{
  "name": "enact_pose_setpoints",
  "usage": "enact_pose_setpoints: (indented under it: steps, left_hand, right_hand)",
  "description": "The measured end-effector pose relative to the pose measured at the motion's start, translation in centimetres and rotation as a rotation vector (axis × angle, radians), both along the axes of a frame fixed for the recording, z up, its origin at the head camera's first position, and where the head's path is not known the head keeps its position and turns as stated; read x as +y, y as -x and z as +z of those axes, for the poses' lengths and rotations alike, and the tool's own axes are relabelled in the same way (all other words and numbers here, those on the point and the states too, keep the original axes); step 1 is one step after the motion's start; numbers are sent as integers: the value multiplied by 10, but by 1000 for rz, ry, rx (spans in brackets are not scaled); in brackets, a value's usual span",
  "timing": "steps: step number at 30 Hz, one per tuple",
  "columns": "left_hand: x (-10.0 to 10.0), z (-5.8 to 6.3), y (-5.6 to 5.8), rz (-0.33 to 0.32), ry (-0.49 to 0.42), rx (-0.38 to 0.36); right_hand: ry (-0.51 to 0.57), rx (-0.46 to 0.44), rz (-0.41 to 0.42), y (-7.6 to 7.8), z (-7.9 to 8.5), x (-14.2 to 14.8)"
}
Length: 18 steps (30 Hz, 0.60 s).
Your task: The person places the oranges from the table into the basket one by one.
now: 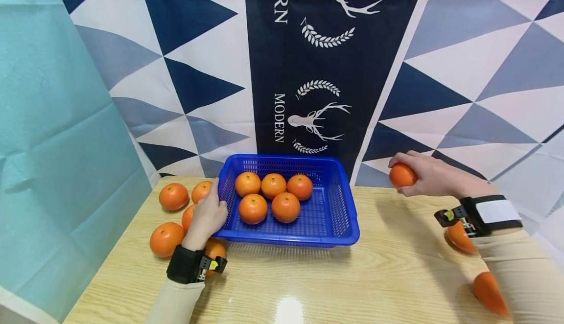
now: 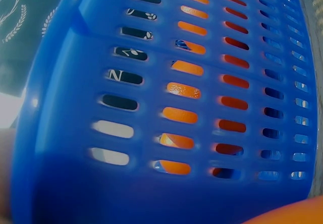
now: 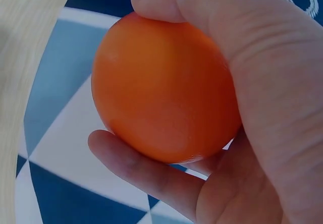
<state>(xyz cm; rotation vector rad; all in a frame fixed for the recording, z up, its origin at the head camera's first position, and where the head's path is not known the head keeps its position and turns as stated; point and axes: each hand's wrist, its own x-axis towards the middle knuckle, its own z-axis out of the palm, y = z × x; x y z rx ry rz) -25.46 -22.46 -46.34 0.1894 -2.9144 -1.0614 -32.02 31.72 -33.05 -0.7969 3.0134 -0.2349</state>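
Observation:
A blue plastic basket (image 1: pixel 288 240) with slotted walls holds several oranges (image 1: pixel 286 207), grouped in its left and middle part. My left hand (image 1: pixel 209 219) grips the basket's left rim. In the left wrist view the basket's side wall (image 2: pixel 70 128) fills most of the picture, and oranges show through its slots. To the right of the basket, my right hand (image 1: pixel 425 173) holds one orange (image 1: pixel 403 175) above the table. The right wrist view has this orange (image 3: pixel 164 88) between the thumb and the curled fingers (image 3: pixel 146 171).
Several loose oranges (image 1: pixel 167 240) lie on the wooden table (image 1: pixel 264 285) left of the basket, some partly behind my left hand and wrist. Two more oranges (image 1: pixel 490 292) sit at the right, partly covered by my right forearm. A patterned cloth (image 1: pixel 211 84) hangs behind the table.

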Motion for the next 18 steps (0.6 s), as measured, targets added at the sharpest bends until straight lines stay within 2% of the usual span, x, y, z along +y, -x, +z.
enact_pose_setpoints:
  steps: [5, 7, 8, 13, 18]
  left_hand:
    - [12, 25, -16, 15, -6, -30]
    - [14, 31, -20, 18, -6, -34]
    - [14, 30, -19, 19, -6, -30]
    - [4, 6, -3, 16, 2, -1]
    - [-6, -14, 10, 9, 0, -7]
  right_hand:
    - [-2, -11, 39, -1, -3, -20]
    - [3, -2, 63, -2, -5, -29]
    - [6, 2, 76, -2, -7, -33]
    - [21, 7, 141, -8, -12, -53]
    - [5, 22, 185, -12, -14, -71]
